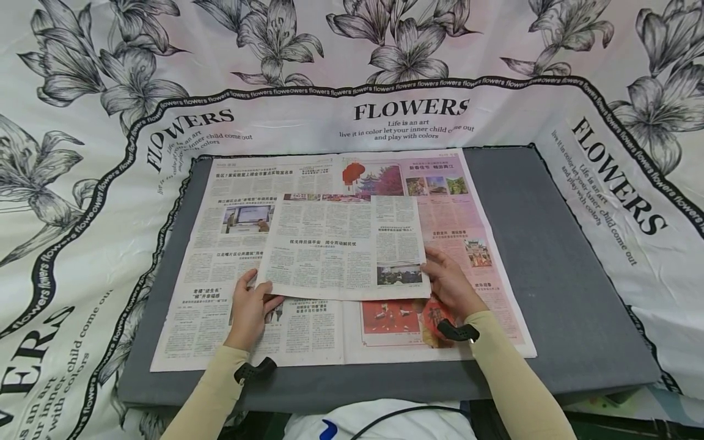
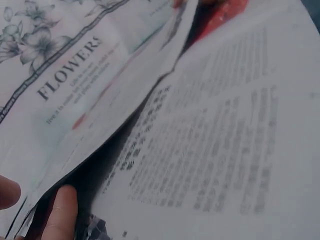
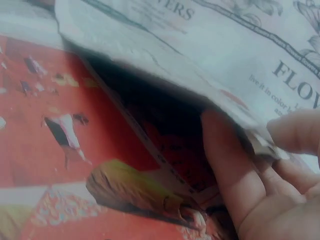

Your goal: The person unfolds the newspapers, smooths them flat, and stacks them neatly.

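Note:
A folded newspaper (image 1: 324, 263) is held slightly raised over a larger spread-out newspaper (image 1: 192, 330). My left hand (image 1: 249, 310) pinches its lower left corner, thumb on top and fingers beneath. At the lower right edge, my right hand (image 1: 452, 286) grips the folded paper between thumb and fingers. In the left wrist view, a dark gap separates the folded paper's edge from the printed sheet (image 2: 210, 150) below. The right wrist view shows fingers (image 3: 225, 160) under the paper's edge, above a red printed picture (image 3: 30, 145).
Under the papers lies a grey tabletop (image 1: 550, 263), its bare surface showing on the right. A white cloth with flower prints (image 1: 297, 122) surrounds the table at the back and sides. Black bands (image 1: 459, 331) sit on both wrists, and a dark cable (image 1: 401, 412) crosses the person's lap.

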Available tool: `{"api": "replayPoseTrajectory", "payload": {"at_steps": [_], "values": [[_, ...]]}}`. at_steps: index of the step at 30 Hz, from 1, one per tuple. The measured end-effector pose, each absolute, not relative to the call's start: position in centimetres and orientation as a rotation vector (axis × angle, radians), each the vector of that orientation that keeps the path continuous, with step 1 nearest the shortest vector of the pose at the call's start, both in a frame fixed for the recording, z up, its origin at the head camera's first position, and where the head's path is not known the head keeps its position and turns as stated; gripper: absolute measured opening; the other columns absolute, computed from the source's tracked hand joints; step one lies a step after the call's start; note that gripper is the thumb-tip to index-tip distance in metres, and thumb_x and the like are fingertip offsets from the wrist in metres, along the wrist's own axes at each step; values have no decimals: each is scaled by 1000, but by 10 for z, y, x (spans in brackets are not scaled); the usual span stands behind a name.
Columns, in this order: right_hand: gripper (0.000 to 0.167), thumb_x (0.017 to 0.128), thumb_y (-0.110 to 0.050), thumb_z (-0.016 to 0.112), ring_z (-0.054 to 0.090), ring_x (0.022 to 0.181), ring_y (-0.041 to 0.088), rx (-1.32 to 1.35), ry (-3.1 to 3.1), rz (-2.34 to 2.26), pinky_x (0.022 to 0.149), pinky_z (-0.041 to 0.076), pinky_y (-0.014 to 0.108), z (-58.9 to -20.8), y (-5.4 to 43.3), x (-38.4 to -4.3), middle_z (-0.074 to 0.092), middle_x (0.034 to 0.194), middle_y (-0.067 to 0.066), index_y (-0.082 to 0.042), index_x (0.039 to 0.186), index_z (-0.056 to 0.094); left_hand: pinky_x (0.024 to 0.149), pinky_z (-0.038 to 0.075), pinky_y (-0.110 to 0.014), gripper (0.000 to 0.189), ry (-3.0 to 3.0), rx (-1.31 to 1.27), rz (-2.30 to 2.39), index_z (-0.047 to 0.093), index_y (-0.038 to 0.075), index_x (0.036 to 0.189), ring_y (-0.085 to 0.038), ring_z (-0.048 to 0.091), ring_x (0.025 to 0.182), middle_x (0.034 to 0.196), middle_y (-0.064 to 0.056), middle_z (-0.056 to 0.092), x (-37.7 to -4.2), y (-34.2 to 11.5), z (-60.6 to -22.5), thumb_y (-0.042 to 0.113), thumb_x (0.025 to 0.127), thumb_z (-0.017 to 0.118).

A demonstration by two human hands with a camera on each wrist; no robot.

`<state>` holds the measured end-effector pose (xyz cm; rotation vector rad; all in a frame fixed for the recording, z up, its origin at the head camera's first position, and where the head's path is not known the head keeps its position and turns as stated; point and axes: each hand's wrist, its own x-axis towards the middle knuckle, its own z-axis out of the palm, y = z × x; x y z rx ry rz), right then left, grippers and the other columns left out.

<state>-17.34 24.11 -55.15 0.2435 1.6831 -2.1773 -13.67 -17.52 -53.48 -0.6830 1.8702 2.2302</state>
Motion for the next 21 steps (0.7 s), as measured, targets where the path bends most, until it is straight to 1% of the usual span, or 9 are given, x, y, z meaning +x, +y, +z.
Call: {"api": "replayPoseTrajectory", "payload": {"at_steps": [4, 7, 9, 10, 12, 14, 16, 19, 21], "values": [[59, 106, -4, 48, 71, 100, 8, 260, 1688, -2172, 82, 61, 30, -551, 240, -173, 62, 123, -6, -3, 160, 25, 89, 60, -28, 66, 1765, -696, 2279, 12, 12, 163, -12, 68, 94, 142, -16, 43, -137, -172, -534, 6, 106, 43], [58, 106, -4, 46, 71, 100, 8, 279, 1695, -2161, 82, 60, 29, -549, 239, -172, 62, 124, -5, -3, 160, 26, 92, 59, -29, 63, 1730, -667, 2304, 14, 12, 163, -11, 70, 96, 143, -16, 43, -136, -170, -533, 6, 107, 42], [57, 106, -4, 46, 71, 101, 9, 275, 1698, -2148, 82, 61, 30, -547, 238, -173, 61, 127, -1, -4, 160, 26, 94, 59, -31, 61, 1704, -651, 2324, 15, 12, 162, -10, 71, 99, 145, -17, 43, -136, -169, -532, 7, 107, 42], [57, 106, -4, 45, 70, 101, 9, 269, 1695, -2140, 83, 60, 30, -546, 237, -173, 60, 129, 1, -4, 160, 26, 96, 58, -32, 60, 1693, -640, 2331, 15, 12, 162, -11, 71, 103, 146, -17, 44, -137, -168, -531, 8, 108, 41], [57, 107, -4, 44, 70, 103, 9, 260, 1686, -2125, 84, 60, 30, -544, 236, -173, 57, 134, 4, -4, 161, 26, 100, 56, -34, 58, 1660, -632, 2351, 17, 12, 161, -17, 70, 113, 148, -19, 44, -137, -167, -531, 9, 108, 40], [57, 107, -3, 43, 69, 105, 9, 256, 1662, -2118, 85, 60, 30, -542, 235, -173, 54, 138, 6, -4, 161, 24, 105, 53, -38, 56, 1618, -635, 2378, 18, 12, 160, -24, 64, 126, 150, -21, 43, -139, -165, -531, 9, 108, 40], [58, 107, -2, 42, 68, 105, 8, 274, 1644, -2117, 85, 60, 30, -540, 233, -173, 53, 137, 6, -4, 161, 23, 109, 49, -41, 56, 1565, -647, 2411, 18, 11, 159, -30, 56, 136, 151, -22, 42, -141, -164, -531, 8, 108, 39], [60, 105, 1, 42, 67, 104, 7, 312, 1623, -2130, 85, 60, 30, -538, 231, -170, 54, 133, 3, -3, 161, 21, 113, 44, -45, 54, 1452, -681, 2489, 20, 11, 158, -34, 45, 145, 151, -19, 41, -145, -161, -531, 6, 108, 39], [61, 105, 2, 42, 66, 103, 7, 327, 1620, -2141, 84, 59, 29, -538, 229, -167, 55, 131, 1, -1, 161, 20, 115, 41, -47, 53, 1361, -715, 2547, 22, 14, 157, -35, 42, 147, 148, -15, 43, -146, -159, -531, 7, 108, 39]]}}
